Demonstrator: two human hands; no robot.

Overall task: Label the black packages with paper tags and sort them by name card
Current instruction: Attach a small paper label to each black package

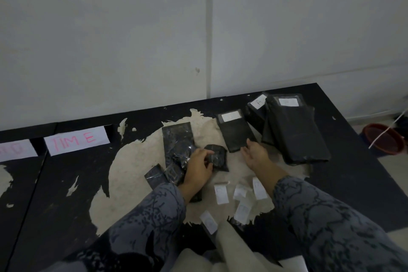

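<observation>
Two name cards lie along the far left edge of the black table [344,179]: one white card [77,140] reads "TIM E" in pink marker, and the card left of it [16,150] is cut off by the frame, its pink letters too faint for me to read. My left hand [199,169] curls round a small crumpled black package [217,157] on the worn pale patch at the table's middle, just right of a heap of glossy black packages [176,146]. My right hand [254,153] lies released, fingers straight, its tips touching the near end of a flat black package [235,131] whose white tag [230,116] I cannot read. Far right, a stack of tagged packages [295,132] sits near the table's right edge; one tag [258,101] seems to show an "F". Loose paper tags [220,193] are scattered just near of my hands, their pencil marks too faint to read. Bare black surface stretches open to the near left and near right.
</observation>
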